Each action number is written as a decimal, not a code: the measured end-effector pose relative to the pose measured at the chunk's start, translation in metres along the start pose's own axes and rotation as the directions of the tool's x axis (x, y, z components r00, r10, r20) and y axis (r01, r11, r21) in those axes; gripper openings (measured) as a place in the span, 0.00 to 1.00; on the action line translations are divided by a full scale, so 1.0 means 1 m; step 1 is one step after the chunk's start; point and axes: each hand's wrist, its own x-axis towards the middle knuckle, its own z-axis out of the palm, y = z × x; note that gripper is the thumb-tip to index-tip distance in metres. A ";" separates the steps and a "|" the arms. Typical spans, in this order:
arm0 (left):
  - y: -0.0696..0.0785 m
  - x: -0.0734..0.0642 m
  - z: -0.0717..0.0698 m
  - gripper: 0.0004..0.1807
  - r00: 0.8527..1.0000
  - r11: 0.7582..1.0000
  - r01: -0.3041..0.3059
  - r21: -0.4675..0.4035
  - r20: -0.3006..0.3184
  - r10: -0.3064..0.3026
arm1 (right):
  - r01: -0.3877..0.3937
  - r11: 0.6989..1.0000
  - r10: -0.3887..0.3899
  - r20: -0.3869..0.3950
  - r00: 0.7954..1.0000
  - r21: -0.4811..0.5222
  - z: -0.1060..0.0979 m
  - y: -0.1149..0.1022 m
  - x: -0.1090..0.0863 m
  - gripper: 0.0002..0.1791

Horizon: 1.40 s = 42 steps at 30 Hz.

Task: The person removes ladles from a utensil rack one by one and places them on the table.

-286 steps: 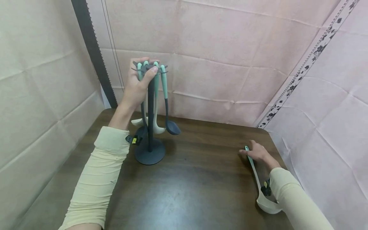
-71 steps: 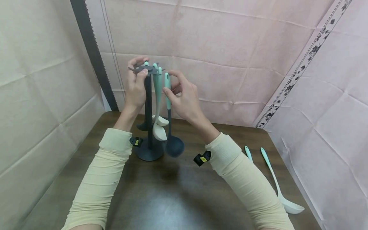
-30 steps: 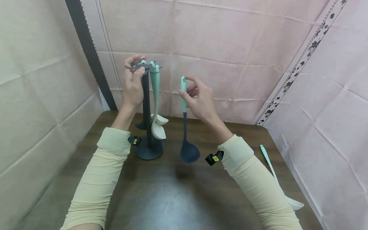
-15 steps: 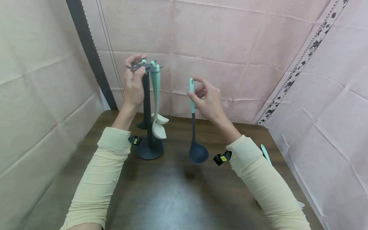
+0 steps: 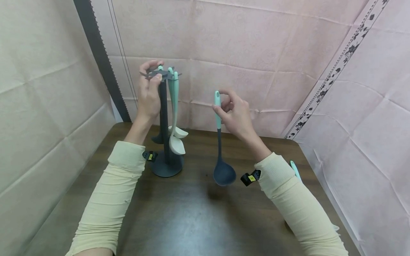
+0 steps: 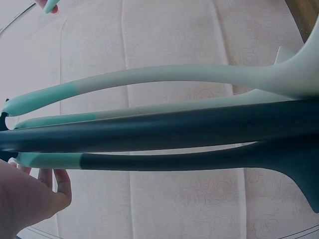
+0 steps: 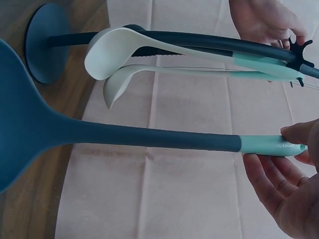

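My left hand grips the hooked top of a dark utensil stand, thumb over the hooks. Right of it, my right hand pinches the mint handle of a dark blue ladle between thumb and fingers. The ladle hangs upright, bowl down, above the table and apart from the stand. On the stand hang a white ladle, a second white scoop-like utensil behind it, and a dark utensil with a mint handle beside the post. That dark utensil's end is partly hidden in the head view.
The brown wooden table has cloth walls behind and at both sides. On its right lies a utensil with a mint handle, mostly covered by my right sleeve. The stand's round base rests at the back left.
My right hand has carried the dark ladle rightward off the stand, and over the last half second slightly farther right and down. Earlier it was by a white ladle on the table. The left hand stays.
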 end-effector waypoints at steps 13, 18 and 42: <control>0.000 0.001 0.000 0.24 1.000 0.999 0.000 -0.041 0.005 0.000 | -0.020 0.999 0.019 -0.013 1.000 -0.048 -0.008 0.013 -0.006 0.25; 0.000 0.001 0.000 0.24 1.000 0.999 -0.002 -0.037 0.007 0.002 | -0.036 0.997 0.036 -0.002 0.999 -0.062 -0.012 0.018 -0.008 0.25; 0.004 -0.001 -0.001 0.24 0.999 0.999 0.034 0.000 0.012 -0.034 | -0.117 0.988 0.119 0.024 0.993 -0.099 -0.026 0.043 -0.017 0.25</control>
